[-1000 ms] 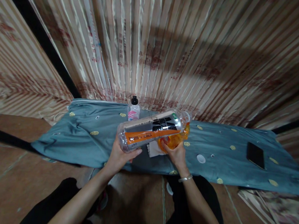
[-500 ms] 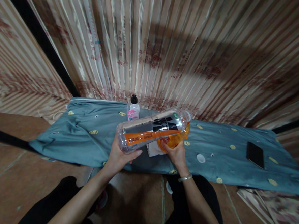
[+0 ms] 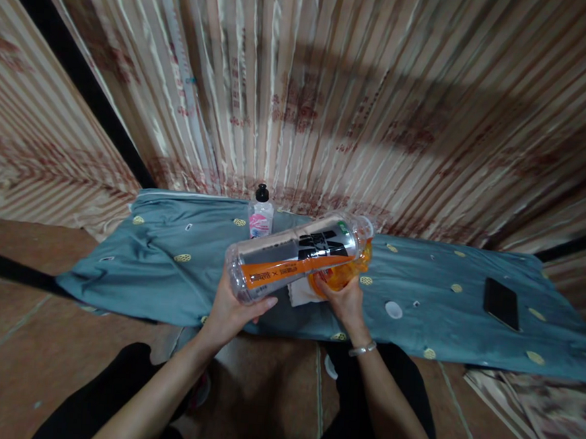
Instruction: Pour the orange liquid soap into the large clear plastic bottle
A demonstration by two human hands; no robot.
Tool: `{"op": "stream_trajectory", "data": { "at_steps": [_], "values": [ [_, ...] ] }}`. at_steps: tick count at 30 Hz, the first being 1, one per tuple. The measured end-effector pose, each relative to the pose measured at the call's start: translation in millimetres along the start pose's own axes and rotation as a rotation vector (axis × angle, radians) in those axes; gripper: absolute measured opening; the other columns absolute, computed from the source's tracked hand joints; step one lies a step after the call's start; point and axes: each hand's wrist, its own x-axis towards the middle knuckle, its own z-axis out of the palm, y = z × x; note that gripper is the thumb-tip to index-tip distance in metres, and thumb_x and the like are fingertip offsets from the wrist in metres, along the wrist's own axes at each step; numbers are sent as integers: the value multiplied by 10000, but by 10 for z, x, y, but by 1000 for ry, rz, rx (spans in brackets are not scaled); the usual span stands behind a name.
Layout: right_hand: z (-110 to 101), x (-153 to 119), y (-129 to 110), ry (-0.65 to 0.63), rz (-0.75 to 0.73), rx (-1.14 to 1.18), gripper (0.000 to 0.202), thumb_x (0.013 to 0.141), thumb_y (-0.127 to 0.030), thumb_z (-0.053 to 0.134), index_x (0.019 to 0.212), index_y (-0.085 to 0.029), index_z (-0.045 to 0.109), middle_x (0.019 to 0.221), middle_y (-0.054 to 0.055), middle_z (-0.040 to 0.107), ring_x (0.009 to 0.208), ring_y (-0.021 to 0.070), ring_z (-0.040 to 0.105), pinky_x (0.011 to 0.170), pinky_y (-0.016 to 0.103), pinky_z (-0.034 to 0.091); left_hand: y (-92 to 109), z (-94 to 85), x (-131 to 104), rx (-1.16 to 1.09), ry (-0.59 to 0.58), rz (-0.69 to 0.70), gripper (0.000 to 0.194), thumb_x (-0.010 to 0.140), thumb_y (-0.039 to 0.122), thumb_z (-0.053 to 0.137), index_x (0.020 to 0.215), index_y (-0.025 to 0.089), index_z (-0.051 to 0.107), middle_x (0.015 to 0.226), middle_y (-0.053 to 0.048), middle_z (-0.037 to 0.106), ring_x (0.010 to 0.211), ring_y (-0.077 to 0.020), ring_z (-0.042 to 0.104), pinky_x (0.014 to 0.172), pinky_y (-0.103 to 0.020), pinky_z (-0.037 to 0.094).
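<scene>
Near its base, my left hand (image 3: 232, 312) grips a large clear plastic bottle (image 3: 291, 252) with a silver, black and orange label. The bottle lies tilted in the air, its uncapped-looking neck pointing right and slightly up. My right hand (image 3: 345, 302) is closed around a smaller orange see-through bottle (image 3: 339, 276), just below the large bottle's neck. The larger bottle partly covers it, so I cannot tell whether the two mouths touch. Under the orange bottle a folded white cloth (image 3: 299, 296) rests on the teal fabric. A white round cap (image 3: 393, 310) lies right of my right hand.
A clear bottle with a black cap and pink label (image 3: 260, 221) stands behind the large bottle. Toward the right end of the teal cloth-covered bench (image 3: 160, 277) lies a dark phone (image 3: 501, 304). A striped curtain (image 3: 299, 114) hangs close behind.
The large bottle has turned slightly in my left hand, so its label faces a little differently, and its base has shifted slightly left. My right hand and the orange bottle stay nearly still.
</scene>
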Motion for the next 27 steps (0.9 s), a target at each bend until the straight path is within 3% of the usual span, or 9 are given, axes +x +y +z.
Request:
{"op": "stream_trajectory", "data": {
  "at_steps": [4, 8, 12, 15, 21, 27],
  "values": [
    [0, 2, 9, 1, 2, -12, 1046, 609, -779, 970, 1430, -209, 662, 1134, 202, 924, 1180, 508, 894, 917, 532, 705, 194, 40, -43, 14, -24, -73, 884, 685, 515, 1170, 1291, 256, 580, 663, 80, 715, 417, -142, 587, 403, -263, 537],
    [6, -10, -2, 15, -20, -13, 1007, 637, -797, 947, 1410, -219, 661, 1151, 214, 924, 1176, 502, 896, 907, 520, 701, 228, 83, -52, -53, 31, -16, 987, 574, 501, 1209, 1306, 267, 589, 790, 41, 773, 414, -114, 546, 355, -251, 481],
    [-1, -8, -10, 7, -19, 3, 1029, 632, -794, 943, 1432, -210, 665, 1137, 205, 930, 1154, 488, 903, 882, 497, 704, 271, 99, -57, -53, -35, -39, 957, 586, 427, 1221, 1301, 272, 604, 794, 45, 759, 453, -131, 585, 410, -271, 539],
    [-2, -2, -13, 6, -15, 6, 996, 628, -762, 964, 1414, -219, 681, 1125, 191, 935, 1135, 477, 910, 879, 492, 711, 306, 84, -63, -58, -66, -29, 937, 592, 467, 1224, 1282, 267, 622, 742, 63, 720, 458, -138, 583, 414, -262, 530],
    [6, -18, -58, 14, -28, 36, 981, 628, -763, 941, 1398, -224, 662, 1151, 182, 934, 1145, 465, 910, 893, 495, 711, 287, 28, -67, 17, -61, 114, 861, 669, 543, 1194, 1296, 236, 689, 884, 1, 761, 645, -204, 727, 444, -242, 510],
    [-10, -27, -99, 3, -27, 38, 924, 629, -730, 928, 1364, -238, 659, 1145, 175, 929, 1144, 447, 904, 899, 472, 707, 309, 62, -82, 5, -85, 91, 804, 645, 546, 1199, 1181, 239, 683, 839, 23, 728, 550, -160, 640, 424, -255, 521]
  ]
}}
